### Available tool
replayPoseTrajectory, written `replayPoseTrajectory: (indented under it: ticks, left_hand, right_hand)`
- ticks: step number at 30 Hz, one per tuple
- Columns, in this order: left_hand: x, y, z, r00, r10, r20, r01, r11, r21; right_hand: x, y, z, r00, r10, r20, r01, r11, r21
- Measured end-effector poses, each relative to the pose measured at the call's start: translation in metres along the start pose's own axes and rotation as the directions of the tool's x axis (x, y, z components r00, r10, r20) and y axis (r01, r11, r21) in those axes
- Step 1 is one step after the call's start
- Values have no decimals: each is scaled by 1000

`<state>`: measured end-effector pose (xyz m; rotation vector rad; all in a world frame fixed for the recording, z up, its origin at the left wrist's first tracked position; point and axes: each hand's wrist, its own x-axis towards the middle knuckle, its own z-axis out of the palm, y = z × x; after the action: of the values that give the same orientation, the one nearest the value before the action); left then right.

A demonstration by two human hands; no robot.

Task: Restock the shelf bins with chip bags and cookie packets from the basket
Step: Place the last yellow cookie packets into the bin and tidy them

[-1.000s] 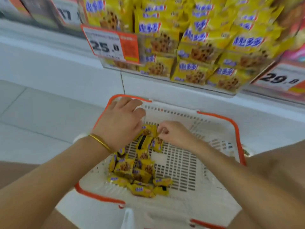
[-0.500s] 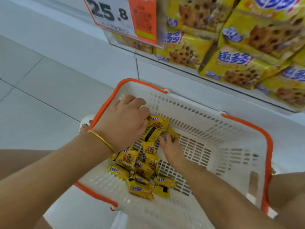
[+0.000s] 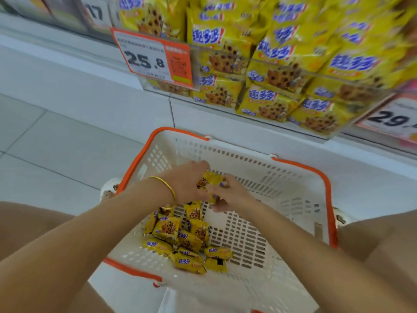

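Both hands are down in the white basket (image 3: 293, 177), close to its far wall. The left hand (image 3: 188, 184), with a gold bangle (image 3: 168, 187) on the wrist, and the right hand (image 3: 231, 196) are pressed together, gripping a small bunch of cookie packets (image 3: 208, 181). The loose packets (image 3: 182, 240) are heaped by the near left corner. The shelf bin (image 3: 270, 86) above is stuffed with yellow bags.

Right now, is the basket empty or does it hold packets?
Not empty. A pile of yellow packets lies on the basket floor, left side; the left hand and right hand hold a few more just above it.
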<state>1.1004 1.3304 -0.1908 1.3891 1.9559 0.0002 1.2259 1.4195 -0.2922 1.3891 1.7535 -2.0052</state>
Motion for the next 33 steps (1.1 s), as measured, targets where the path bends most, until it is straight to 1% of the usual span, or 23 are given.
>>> replayPoseTrajectory:
  ticks: [2, 3, 5, 7, 8, 9, 10, 11, 13, 15, 16, 17, 18, 19, 20, 21, 22, 23, 24, 26, 29, 31, 33]
  left_hand:
    - [-6, 12, -2, 1000, 28, 3, -27, 993, -115]
    - [-9, 18, -5, 998, 50, -41, -56, 983, -173]
    - [-16, 24, -15, 975, 85, -205, -121, 977, -173]
    - [-25, 25, -31, 934, 79, -348, -141, 978, -155]
    - [-29, 24, -40, 924, 76, -375, -164, 964, -210]
    - [-34, 22, -50, 924, 74, -375, -202, 927, -316]
    - [-40, 20, -60, 930, 82, -359, -247, 863, -442]
    - [-48, 19, -70, 930, 104, -352, -293, 790, -539]
    - [-62, 19, -88, 907, 130, -399, -369, 701, -610]
    - [-72, 20, -105, 844, 136, -520, -487, 600, -634]
    - [-77, 21, -113, 799, 129, -587, -557, 525, -643]
    - [-80, 22, -121, 744, 111, -658, -628, 454, -633]
    - [-82, 21, -129, 666, 77, -742, -692, 433, -577]
    - [-82, 18, -137, 565, 34, -825, -733, 480, -482]
    - [-81, 13, -146, 448, 9, -894, -729, 583, -359]
    - [-78, 6, -151, 329, 11, -944, -666, 712, -224]
    - [-75, -2, -157, 232, 55, -971, -546, 834, -83]
    - [-69, -11, -159, 191, 124, -974, -412, 911, 35]
    - [-62, -20, -159, 190, 183, -965, -304, 945, 119]
    - [-47, -31, -156, 234, 226, -946, -184, 965, 185]
    - [-34, -33, -149, 282, 258, -924, -155, 963, 221]
    - [-30, -31, -148, 287, 273, -918, -148, 960, 239]
    - [-28, -32, -149, 283, 277, -918, -146, 959, 244]
  right_hand:
    - [-31, -28, 2, 996, -89, 6, 88, 993, 85]
    - [-47, -41, 4, 993, -117, -9, 118, 987, 113]
    - [-77, -59, 4, 991, -124, -48, 131, 968, 216]
    - [-103, -73, 0, 985, -163, -53, 172, 939, 299]
    - [-114, -79, -2, 976, -205, -70, 217, 940, 265]
    - [-125, -84, -5, 959, -262, -108, 276, 950, 147]
    - [-135, -90, -7, 927, -340, -159, 340, 940, -29]
    - [-145, -99, -8, 882, -432, -187, 398, 896, -195]
    - [-164, -123, -9, 798, -572, -190, 480, 794, -374]
    - [-182, -153, -7, 705, -680, -199, 534, 694, -483]
    - [-187, -168, -7, 657, -721, -217, 548, 656, -519]
    - [-192, -185, -9, 605, -759, -242, 558, 620, -551]
    - [-193, -201, -13, 550, -793, -262, 561, 583, -588]
    - [-193, -219, -16, 490, -827, -277, 562, 542, -624]
    - [-189, -236, -18, 433, -855, -287, 555, 504, -662]
    - [-183, -252, -21, 379, -879, -288, 547, 465, -696]
    - [-174, -268, -22, 330, -900, -285, 534, 427, -730]
    - [-164, -283, -24, 293, -916, -275, 512, 394, -763]
    - [-153, -297, -23, 274, -926, -260, 479, 366, -798]
    - [-128, -323, -22, 277, -936, -218, 389, 316, -865]
    - [-94, -341, -16, 332, -935, -123, 283, 223, -933]
    - [-80, -344, -14, 329, -942, -73, 287, 174, -942]
    - [-73, -344, -15, 317, -947, -57, 310, 160, -937]
